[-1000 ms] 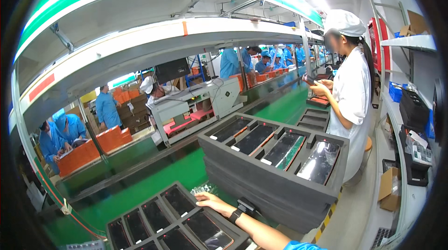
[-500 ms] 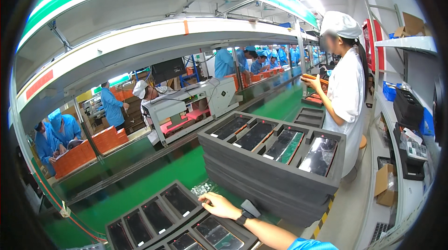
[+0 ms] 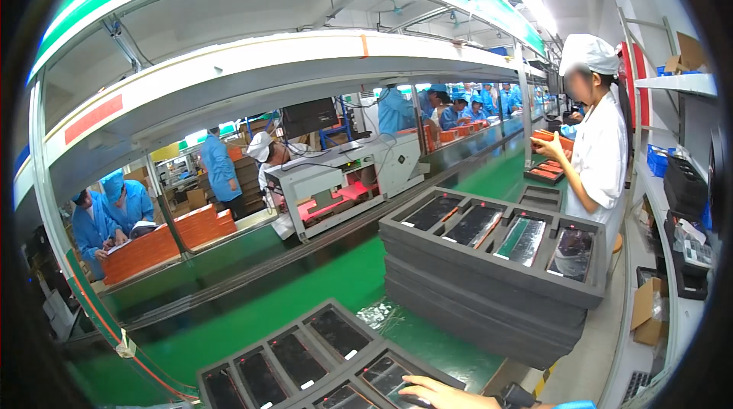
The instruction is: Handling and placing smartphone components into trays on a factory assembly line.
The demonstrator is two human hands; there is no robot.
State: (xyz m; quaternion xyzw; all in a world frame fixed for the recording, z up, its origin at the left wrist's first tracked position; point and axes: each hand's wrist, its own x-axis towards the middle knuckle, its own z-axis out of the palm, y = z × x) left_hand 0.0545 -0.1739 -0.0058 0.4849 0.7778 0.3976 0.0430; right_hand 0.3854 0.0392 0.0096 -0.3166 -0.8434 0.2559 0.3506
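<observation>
My right hand (image 3: pixel 441 394) reaches in at the lower edge with fingers stretched out, a dark band on its wrist. Its fingertips lie over a smartphone (image 3: pixel 382 372) in the nearest black foam tray; whether they touch it I cannot tell. Beyond that tray is another foam tray (image 3: pixel 331 303), with several dark-screened phones in slots, each bearing a small white label. To the right rises a tall stack of foam trays (image 3: pixel 477 310); its top tray holds phones, one with a greenish reflection. My left hand is out of view.
A green conveyor belt (image 3: pixel 298 294) runs beneath the trays. On the right a white-clad co-worker (image 3: pixel 595 142) holds an orange item beside more trays. A grey machine (image 3: pixel 343 180) stands across the belt; shelves (image 3: pixel 672 317) line the right wall. Blue-clad people work beyond.
My view has shifted, so the scene sits further right and lower. My right hand has moved from the trays' far right edge back over a phone in the nearest tray.
</observation>
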